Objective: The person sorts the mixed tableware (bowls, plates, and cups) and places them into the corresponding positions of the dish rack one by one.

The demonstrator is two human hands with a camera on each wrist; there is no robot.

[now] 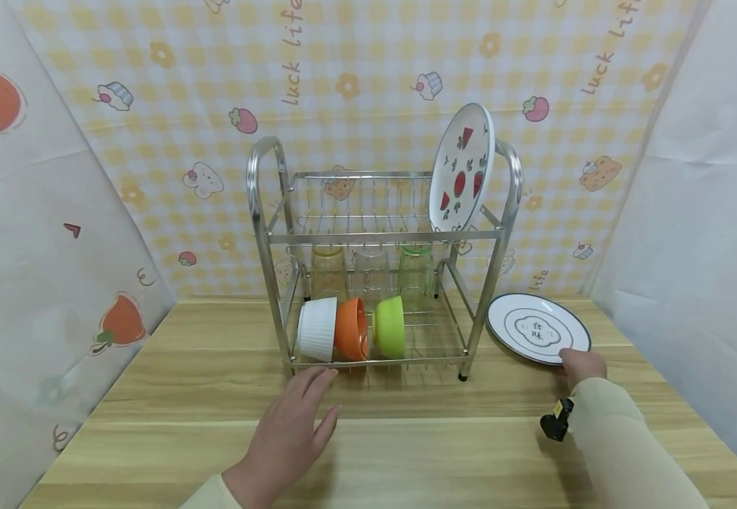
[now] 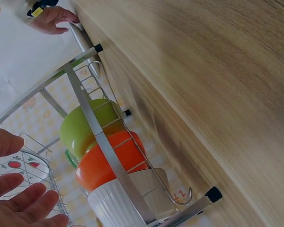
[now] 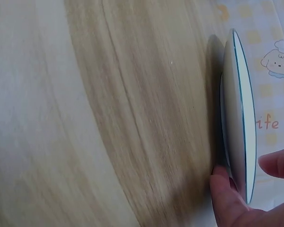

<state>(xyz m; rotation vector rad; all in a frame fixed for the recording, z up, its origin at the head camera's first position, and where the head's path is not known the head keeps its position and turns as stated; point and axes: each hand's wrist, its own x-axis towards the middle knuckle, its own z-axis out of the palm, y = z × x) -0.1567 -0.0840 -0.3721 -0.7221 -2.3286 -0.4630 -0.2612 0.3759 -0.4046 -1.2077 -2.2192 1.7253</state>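
Note:
On the table right of the rack lies a white plate [image 1: 537, 326] with a dark rim and black characters at its centre. My right hand [image 1: 583, 367] is at its near right edge. In the right wrist view, fingers [image 3: 221, 187] reach under the plate's rim [image 3: 244, 127], while the thumb stands apart above its top face. My left hand [image 1: 291, 431] holds nothing, its fingers spread in front of the metal dish rack [image 1: 381, 238]. Nearest to it on the lower shelf are a white ribbed bowl [image 1: 317, 329], an orange bowl [image 1: 351, 329] and a green bowl [image 1: 390, 327], all tipped sideways.
A plate with red fruit patterns [image 1: 462, 170] stands upright at the upper tier's right end. Three glasses, yellowish [image 1: 329, 274], clear [image 1: 371, 274] and green-tinted [image 1: 416, 274], stand behind the bowls. A patterned cloth [image 1: 368, 63] hangs behind the rack, with pale sheets at both sides.

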